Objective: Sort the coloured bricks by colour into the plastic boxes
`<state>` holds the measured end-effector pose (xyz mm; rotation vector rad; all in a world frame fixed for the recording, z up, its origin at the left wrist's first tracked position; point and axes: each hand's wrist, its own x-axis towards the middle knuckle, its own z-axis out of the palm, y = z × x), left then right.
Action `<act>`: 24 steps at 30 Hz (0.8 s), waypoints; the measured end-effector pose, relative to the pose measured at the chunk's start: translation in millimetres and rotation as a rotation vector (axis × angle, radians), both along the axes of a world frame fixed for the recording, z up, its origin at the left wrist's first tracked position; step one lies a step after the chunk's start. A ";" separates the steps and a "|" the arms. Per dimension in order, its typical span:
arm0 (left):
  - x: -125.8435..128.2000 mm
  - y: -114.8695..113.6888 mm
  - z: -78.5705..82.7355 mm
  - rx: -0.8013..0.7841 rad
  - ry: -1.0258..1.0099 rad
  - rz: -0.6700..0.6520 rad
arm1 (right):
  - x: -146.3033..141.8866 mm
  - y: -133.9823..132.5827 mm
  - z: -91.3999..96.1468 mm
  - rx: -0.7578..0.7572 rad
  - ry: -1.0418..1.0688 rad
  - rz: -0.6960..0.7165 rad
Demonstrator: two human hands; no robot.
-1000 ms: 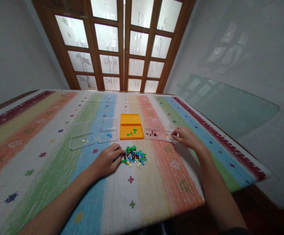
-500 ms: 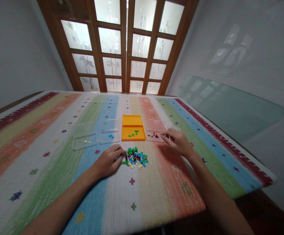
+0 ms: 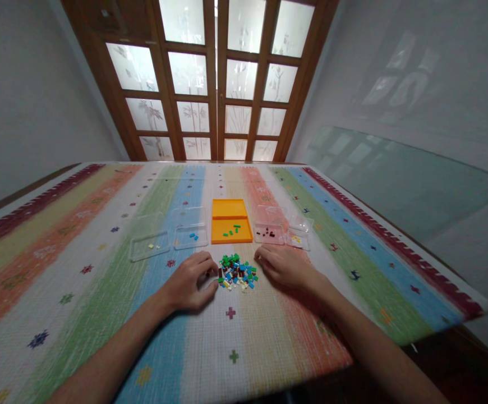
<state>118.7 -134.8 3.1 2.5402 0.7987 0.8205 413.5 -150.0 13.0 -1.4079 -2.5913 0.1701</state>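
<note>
A small pile of toy building bricks (image 3: 236, 270), green, blue, brown and pale yellow, lies on the striped cloth. At its left edge rests my left hand (image 3: 194, 281), curled with thumb and forefinger apart, fingertips touching or very close to the bricks. My right hand (image 3: 284, 265) hovers low beside the pile's right side; its fingers are loosely bent, its thumb is mostly hidden, and no brick shows in it. Just behind it are a clear box (image 3: 265, 242) of brown bricks and a smaller clear box (image 3: 298, 247) of yellow ones.
An orange open case (image 3: 232, 241) holds several green bricks behind the pile. Left of it stand a clear box (image 3: 190, 246) with blue bricks and another clear box (image 3: 149, 256) with pale yellow bricks. The striped tablecloth (image 3: 230, 331) covers the table; wood-and-glass doors are beyond.
My right hand has moved from the brown-brick box down and left to the pile, uncovering the yellow-brick box. My left hand stays at the pile, with its thumb and forefinger a little wider apart.
</note>
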 end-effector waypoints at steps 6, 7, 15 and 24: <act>0.1 0.7 -1.5 0.025 0.000 -0.031 | 0.5 0.6 1.4 0.014 -0.067 -0.006; 0.3 0.9 -1.9 0.029 0.001 -0.032 | 0.3 0.3 1.4 0.022 -0.078 -0.005; 2.5 3.1 -3.1 0.026 0.011 0.004 | -2.2 -2.3 0.0 0.061 -0.006 0.005; 0.9 8.0 -6.3 -0.061 -0.020 0.056 | -11.4 -7.7 3.5 0.056 0.058 0.029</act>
